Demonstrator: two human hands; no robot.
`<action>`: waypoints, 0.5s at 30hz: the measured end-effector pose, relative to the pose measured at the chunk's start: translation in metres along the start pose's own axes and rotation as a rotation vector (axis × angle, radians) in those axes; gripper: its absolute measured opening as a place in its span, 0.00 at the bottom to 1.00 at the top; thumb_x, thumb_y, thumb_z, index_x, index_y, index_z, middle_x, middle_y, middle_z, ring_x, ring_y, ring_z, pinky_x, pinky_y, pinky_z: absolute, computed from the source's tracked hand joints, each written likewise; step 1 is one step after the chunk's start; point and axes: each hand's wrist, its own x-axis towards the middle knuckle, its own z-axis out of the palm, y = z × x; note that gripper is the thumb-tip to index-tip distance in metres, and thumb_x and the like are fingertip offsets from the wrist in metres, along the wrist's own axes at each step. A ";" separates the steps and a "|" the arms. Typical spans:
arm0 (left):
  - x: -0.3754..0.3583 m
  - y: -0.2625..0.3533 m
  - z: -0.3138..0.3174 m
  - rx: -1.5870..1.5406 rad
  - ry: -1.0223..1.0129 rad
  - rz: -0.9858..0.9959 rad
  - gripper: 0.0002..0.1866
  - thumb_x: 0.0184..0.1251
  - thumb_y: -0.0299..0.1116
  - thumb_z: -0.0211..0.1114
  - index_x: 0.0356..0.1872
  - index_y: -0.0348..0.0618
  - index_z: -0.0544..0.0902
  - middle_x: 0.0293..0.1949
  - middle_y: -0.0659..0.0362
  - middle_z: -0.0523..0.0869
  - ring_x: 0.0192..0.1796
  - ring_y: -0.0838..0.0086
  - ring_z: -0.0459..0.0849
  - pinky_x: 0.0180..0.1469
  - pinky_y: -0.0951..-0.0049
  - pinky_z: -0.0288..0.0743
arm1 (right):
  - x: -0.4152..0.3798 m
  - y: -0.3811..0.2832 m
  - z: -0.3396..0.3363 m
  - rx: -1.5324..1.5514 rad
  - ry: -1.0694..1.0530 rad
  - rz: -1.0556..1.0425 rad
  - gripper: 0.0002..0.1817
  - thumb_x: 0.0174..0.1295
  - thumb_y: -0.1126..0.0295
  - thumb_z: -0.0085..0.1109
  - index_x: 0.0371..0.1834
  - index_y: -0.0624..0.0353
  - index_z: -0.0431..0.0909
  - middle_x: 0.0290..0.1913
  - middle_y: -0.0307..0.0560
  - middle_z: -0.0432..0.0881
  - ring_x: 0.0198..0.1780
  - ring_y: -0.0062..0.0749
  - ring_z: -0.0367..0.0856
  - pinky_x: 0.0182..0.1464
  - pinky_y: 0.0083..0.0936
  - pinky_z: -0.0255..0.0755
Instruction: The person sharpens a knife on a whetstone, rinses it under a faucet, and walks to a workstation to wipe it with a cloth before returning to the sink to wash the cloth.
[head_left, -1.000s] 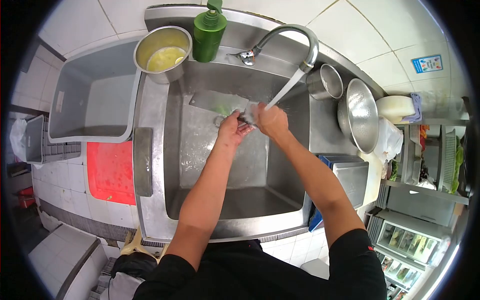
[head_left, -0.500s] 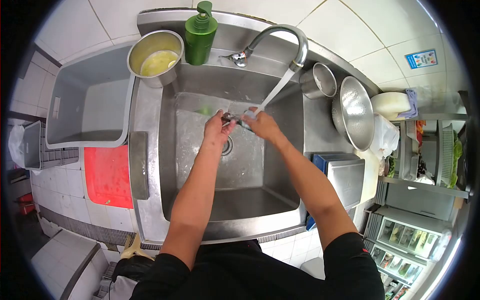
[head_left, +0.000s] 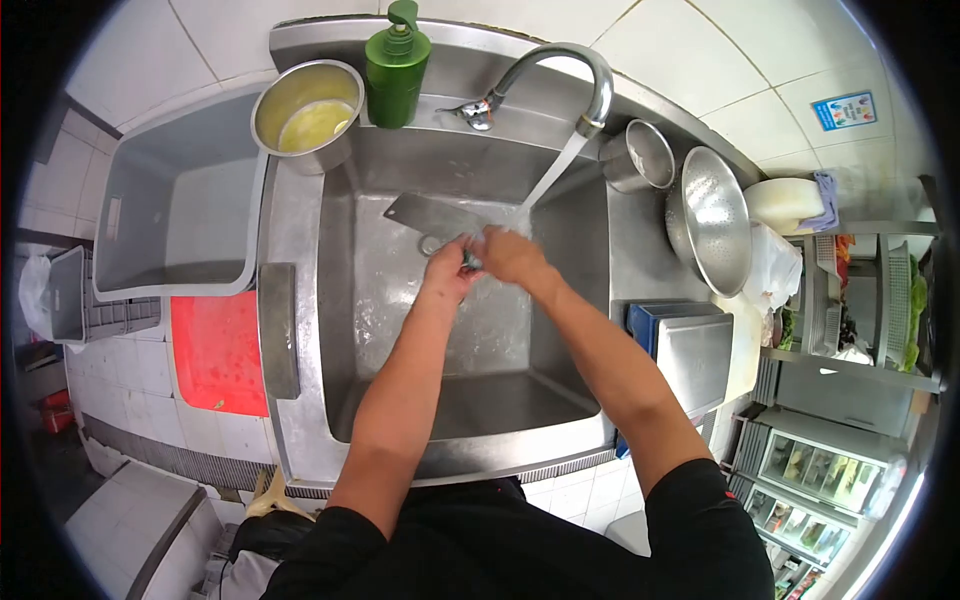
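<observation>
A wide metal blade, like a cleaver (head_left: 432,216), is held over the sink basin (head_left: 480,345), its broad end with a small hole pointing to the upper left. My left hand (head_left: 450,268) is closed around its handle end. Right beside it, my right hand (head_left: 510,255) is closed against the same end, with its fingertips blurred and something greyish-green between the two hands. Water runs from the curved faucet (head_left: 597,100) into the basin just above my right hand.
Left of the sink are a metal pot with yellowish liquid (head_left: 310,160), a grey tub (head_left: 180,200) and a red board (head_left: 215,350). A green pump bottle (head_left: 397,80) stands behind. At right are a metal cup (head_left: 637,157), a colander (head_left: 708,222) and a metal-lidded box (head_left: 690,360).
The blade now shows broadly, pointing up-left, where before only a dark narrow part showed between my hands. Both hands have moved slightly down, and my right hand has left the water stream.
</observation>
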 end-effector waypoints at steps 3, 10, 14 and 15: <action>0.010 0.015 -0.010 -0.079 0.118 -0.012 0.10 0.74 0.39 0.61 0.45 0.42 0.77 0.40 0.56 0.82 0.42 0.63 0.82 0.43 0.60 0.82 | -0.035 0.001 0.009 -0.058 0.348 -0.327 0.18 0.68 0.58 0.56 0.57 0.53 0.78 0.45 0.63 0.84 0.47 0.61 0.84 0.51 0.49 0.78; -0.012 0.018 0.007 -0.100 0.038 0.006 0.10 0.75 0.37 0.60 0.44 0.42 0.77 0.39 0.53 0.82 0.37 0.61 0.83 0.45 0.56 0.84 | -0.004 0.036 0.004 0.002 0.091 0.103 0.20 0.68 0.59 0.57 0.56 0.59 0.77 0.41 0.57 0.84 0.47 0.57 0.83 0.52 0.46 0.78; -0.011 0.026 0.009 -0.035 -0.036 0.077 0.11 0.76 0.38 0.60 0.46 0.39 0.75 0.41 0.51 0.82 0.43 0.57 0.85 0.54 0.48 0.84 | 0.012 0.054 0.014 0.513 0.222 0.166 0.22 0.71 0.57 0.55 0.54 0.67 0.76 0.32 0.54 0.83 0.37 0.49 0.86 0.47 0.43 0.80; -0.009 0.032 0.010 -0.036 -0.037 0.081 0.11 0.76 0.38 0.60 0.46 0.39 0.75 0.41 0.51 0.82 0.43 0.57 0.85 0.54 0.48 0.84 | 0.013 0.050 0.012 0.889 0.223 0.385 0.23 0.72 0.57 0.54 0.53 0.69 0.76 0.30 0.53 0.82 0.35 0.45 0.86 0.46 0.42 0.81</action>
